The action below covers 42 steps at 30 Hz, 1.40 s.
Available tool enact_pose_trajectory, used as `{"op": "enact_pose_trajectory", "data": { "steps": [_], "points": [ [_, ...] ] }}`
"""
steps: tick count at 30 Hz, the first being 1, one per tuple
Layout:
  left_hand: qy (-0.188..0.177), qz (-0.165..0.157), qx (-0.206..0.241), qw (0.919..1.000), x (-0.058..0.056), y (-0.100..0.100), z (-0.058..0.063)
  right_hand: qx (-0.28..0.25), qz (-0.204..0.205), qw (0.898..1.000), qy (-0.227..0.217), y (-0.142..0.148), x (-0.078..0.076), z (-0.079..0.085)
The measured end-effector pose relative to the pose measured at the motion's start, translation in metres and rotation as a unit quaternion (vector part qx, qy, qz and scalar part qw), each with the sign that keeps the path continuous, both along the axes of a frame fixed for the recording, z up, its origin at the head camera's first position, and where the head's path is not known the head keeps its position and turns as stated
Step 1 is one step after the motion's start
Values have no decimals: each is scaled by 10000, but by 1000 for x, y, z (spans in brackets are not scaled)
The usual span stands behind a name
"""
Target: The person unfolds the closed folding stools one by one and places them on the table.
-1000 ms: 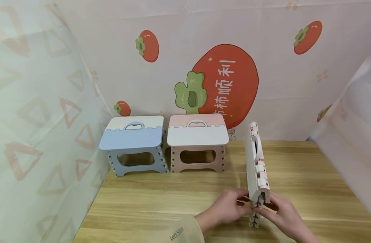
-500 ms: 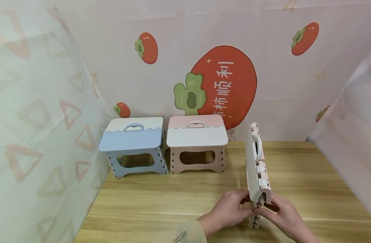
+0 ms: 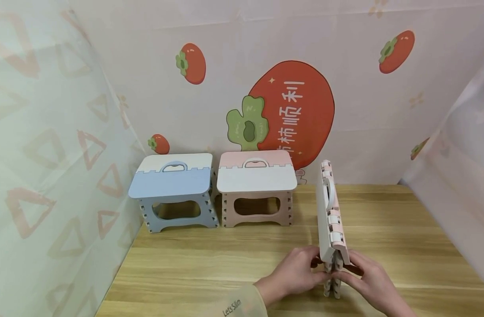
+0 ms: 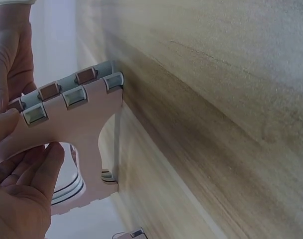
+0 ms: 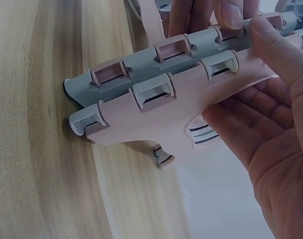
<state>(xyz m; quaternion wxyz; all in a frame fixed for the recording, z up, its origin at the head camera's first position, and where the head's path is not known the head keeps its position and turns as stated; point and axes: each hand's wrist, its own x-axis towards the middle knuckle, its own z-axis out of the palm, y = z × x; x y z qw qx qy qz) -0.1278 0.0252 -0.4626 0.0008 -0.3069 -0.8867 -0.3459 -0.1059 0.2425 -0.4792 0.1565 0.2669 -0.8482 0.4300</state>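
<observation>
A pink-and-white folding stool stands nearly folded on the table, its end toward me and its two top halves forming a narrow upturned V shape. My left hand grips its left leg panel, and my right hand grips the right one. In the left wrist view, fingers of the left hand reach into the cut-out of a pink leg panel, thumb on its hinged edge. The right wrist view shows the right hand pinching the other panel in the same manner. A narrow gap parts the hinged edges.
Two unfolded stools stand at the back of the wooden table: a blue-and-white one on the left, and a pink-and-white one beside it. Patterned cloth walls enclose the table at the back and both sides.
The folding stool's top has tilted slightly left, and its leg panels have spread a little apart at the near end. Both hands keep their grip; the unfolded stools stay put.
</observation>
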Motion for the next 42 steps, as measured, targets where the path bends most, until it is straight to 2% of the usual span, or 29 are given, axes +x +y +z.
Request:
{"op": "enact_pose_trajectory", "data": {
  "steps": [11, 15, 26, 31, 42],
  "points": [
    [-20, 9, -172, 9998, -4, -3, 1, -164, -39, 9999, -25, 4, -1, -3],
    [-26, -31, -128, 9999, -5, -3, 1, -225, 13, 9997, 59, 7, -2, -4],
    [-148, -30, -162, 9998, -8, -5, 2, -215, -14, 9997, -61, 11, -2, 0],
    [-187, -104, -96, 9997, -9, -6, 1, -145, -135, 9997, -131, 15, -1, -1],
    [194, -89, -305, 9993, -11, -7, 1, -82, -274, 9989, -370, 19, 2, 0]
  ]
}}
